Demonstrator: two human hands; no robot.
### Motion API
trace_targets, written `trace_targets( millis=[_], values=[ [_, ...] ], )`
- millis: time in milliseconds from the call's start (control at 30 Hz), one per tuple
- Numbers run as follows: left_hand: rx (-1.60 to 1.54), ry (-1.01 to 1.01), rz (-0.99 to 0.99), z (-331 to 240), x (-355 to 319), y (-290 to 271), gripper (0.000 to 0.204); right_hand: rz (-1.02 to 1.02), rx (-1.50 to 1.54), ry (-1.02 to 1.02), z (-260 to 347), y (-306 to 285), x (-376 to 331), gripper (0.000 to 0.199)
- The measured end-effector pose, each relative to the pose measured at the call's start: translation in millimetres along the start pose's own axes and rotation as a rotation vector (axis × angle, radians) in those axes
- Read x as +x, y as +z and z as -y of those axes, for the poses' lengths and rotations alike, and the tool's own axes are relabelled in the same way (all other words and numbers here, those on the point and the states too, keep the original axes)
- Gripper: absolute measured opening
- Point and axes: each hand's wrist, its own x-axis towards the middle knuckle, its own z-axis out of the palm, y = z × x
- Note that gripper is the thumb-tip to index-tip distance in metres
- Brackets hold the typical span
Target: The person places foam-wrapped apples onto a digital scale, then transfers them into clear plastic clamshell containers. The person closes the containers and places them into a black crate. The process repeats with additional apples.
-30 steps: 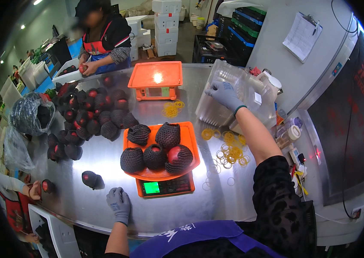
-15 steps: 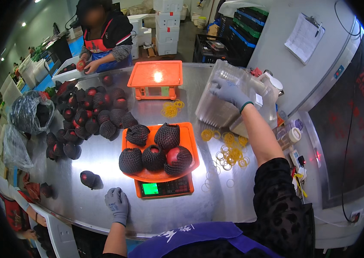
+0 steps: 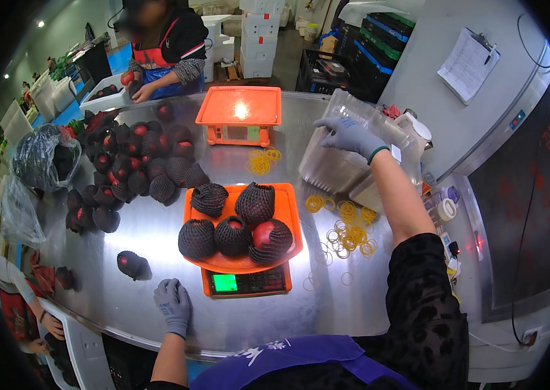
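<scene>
Grey-gloved left hand [image 3: 173, 307] rests, fingers loose, visibly holding nothing, on shiny steel table [image 3: 242, 331] | grey-gloved right hand [image 3: 353, 138] reaches over clear plastic box stack [image 3: 320, 166], fingers narrowed; grip cannot be told | five round red fruits in black foam nets [image 3: 271, 242] sit on orange-trayed scale [image 3: 293, 221]; nets likely cushion, rim likely stops rolling

Steel tabletop [image 3: 340, 315] lies open at near right; the loaded orange scale [image 3: 242, 265] blocks the middle, the fruit heap [image 3: 135, 162] far left, the clear containers [image 3: 332, 162] far right.
</scene>
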Motion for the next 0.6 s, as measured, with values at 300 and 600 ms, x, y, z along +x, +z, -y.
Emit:
trace_targets(
  millis=[300,600],
  values=[
    [-0.01,-0.023,0.016,3,0,1,0.024,-0.029,-0.006,-0.014,-2,-6,-5,0.059],
    [-0.017,0.0,-0.017,0,2,1,0.023,-0.155,0.079,0.006,2,-12,-14,0.046]
  ],
)
